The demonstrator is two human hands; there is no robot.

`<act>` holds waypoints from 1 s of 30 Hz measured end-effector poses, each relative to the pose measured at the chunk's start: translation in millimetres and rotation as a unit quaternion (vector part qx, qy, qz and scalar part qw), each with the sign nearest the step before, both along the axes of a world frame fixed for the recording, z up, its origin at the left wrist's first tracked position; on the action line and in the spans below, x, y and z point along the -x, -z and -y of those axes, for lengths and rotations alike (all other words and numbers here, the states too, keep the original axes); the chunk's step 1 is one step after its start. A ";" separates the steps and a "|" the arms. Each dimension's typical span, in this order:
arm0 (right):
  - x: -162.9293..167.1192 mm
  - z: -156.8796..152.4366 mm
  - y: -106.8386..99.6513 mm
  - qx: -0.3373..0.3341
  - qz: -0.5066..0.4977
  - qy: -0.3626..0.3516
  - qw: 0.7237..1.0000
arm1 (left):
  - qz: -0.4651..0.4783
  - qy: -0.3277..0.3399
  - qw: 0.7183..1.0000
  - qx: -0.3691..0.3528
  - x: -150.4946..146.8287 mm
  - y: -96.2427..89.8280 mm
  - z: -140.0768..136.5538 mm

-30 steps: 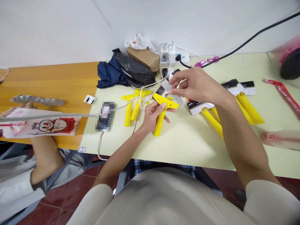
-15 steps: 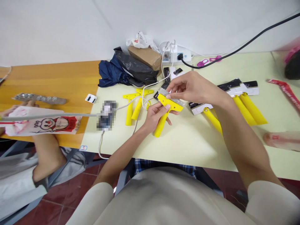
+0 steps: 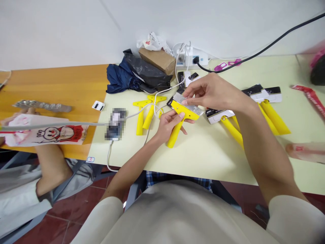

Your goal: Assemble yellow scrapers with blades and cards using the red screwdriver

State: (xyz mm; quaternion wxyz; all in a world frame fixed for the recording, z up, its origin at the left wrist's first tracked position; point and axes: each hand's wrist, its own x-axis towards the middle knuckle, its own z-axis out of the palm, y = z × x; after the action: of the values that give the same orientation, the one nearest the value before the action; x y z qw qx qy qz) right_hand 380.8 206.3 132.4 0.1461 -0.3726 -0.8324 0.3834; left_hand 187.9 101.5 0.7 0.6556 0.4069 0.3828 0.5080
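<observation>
My left hand (image 3: 169, 126) is wrapped round a yellow scraper (image 3: 174, 136), its T-shaped head tilted up and away from me. Along the head's far edge lies a greyish, see-through strip (image 3: 195, 109), a blade or a plastic cover; I cannot tell which. The thumb and fingers of my right hand (image 3: 203, 91) pinch this strip near its left part. Left of my hands, more yellow scrapers (image 3: 140, 120) lie on the pale table. Yellow-handled scrapers (image 3: 275, 118) with black-and-white cards (image 3: 274, 95) over their heads lie beside and beyond my right forearm.
A white cable (image 3: 162, 91) runs from the power strip (image 3: 201, 61) across the table to a blurred device (image 3: 115, 123). Dark bags (image 3: 149, 73) and a brown box (image 3: 158, 61) stand against the wall. A co-worker's arm (image 3: 52, 164) and a printed paper bag (image 3: 59, 132) are at the left.
My right hand has shifted very slightly to the right, and a little more of the clear strip shows past the head's right end. The left hand keeps its hold.
</observation>
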 end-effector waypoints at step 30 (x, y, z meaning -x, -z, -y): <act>0.1 0.4 2.6 -0.007 -0.001 0.012 1.000 | -0.004 0.028 1.000 0.000 1.0 2.0 0.7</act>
State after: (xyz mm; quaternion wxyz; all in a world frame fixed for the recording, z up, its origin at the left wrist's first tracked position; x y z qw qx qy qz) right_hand 380.7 205.9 129.9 0.1543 -0.3815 -0.8301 0.3763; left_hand 186.9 100.8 -1.4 0.6676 0.4196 0.3738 0.4884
